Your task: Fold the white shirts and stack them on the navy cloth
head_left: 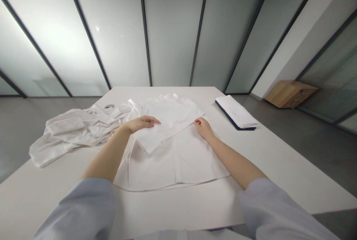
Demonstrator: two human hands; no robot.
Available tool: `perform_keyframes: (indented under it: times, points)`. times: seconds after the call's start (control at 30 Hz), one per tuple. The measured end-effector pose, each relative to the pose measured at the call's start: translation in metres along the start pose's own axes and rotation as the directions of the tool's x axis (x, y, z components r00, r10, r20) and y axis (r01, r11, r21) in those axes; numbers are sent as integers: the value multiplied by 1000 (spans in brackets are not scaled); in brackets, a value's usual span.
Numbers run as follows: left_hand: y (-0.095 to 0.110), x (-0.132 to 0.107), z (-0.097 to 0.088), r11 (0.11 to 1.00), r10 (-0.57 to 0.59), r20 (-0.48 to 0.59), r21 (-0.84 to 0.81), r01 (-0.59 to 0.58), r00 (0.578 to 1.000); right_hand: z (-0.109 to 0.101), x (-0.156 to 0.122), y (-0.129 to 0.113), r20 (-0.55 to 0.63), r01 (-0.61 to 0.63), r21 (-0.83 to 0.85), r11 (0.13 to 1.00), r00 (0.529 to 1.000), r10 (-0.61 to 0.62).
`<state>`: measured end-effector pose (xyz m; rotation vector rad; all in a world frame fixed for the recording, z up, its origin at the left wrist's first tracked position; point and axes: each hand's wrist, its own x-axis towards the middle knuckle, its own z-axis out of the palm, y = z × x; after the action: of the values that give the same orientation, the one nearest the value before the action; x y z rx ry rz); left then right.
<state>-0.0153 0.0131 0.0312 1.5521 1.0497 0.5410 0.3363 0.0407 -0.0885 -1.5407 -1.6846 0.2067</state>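
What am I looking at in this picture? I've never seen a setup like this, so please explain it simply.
There's no machine here: these are a person's own bare hands, below pale grey-blue sleeves. The only picture comes from a camera worn on their head, looking forward and down.

In front of them, white fabric is spread in layers on a white table. The right hand seems to pinch the upper layer's edge. The left hand is at the fabric too, but I can't tell whether it grips.

To the left lies a crumpled white pile; to the right, a folded white cloth on something dark blue.
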Motion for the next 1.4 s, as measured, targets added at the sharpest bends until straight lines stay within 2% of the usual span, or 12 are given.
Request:
perform_keyframes:
  times: [0.07,0.17,0.27,0.37,0.47,0.53,0.6,0.67,0.77,0.93,1.27,1.4]
  points:
    - [-2,2,0,998,34,-25,-55,-35,999,0,0,0,-2,4,-1,1000,1000,-4]
    - [-10,9,-10,999,-8,-123,33,12,992,0,1,0,6,-2,-7,1000,1000,2]
    - [-22,23,-21,985,-30,-309,153,80,951,1,1,1,12,7,-18,1000,1000,-7]
    - [-32,39,-21,960,75,-407,276,44,910,1,1,3,24,19,-47,999,1000,-17]
    - [-44,53,-8,868,191,-386,496,28,903,0,-1,1,65,60,-114,992,997,-53]
    - [-53,59,4,769,263,-356,639,28,897,-1,-3,-4,135,147,-183,972,983,-124]
    - [-65,63,14,670,318,-323,742,30,891,-1,-7,-10,271,271,-240,932,941,-204]
    - [-76,66,18,598,368,-279,802,4,887,-1,-10,-16,423,358,-265,896,878,-226]
    - [-88,67,16,558,404,-223,829,-46,887,-2,-12,-21,537,382,-282,880,823,-185]
    - [-92,65,11,513,386,-190,858,-39,903,-3,-11,-21,538,384,-288,877,823,-183]
    - [-83,55,18,403,231,-334,888,222,914,-1,-10,-16,501,381,-267,885,840,-210]
    - [-80,57,18,358,217,-350,897,259,911,-2,-10,-18,501,380,-276,883,841,-205]
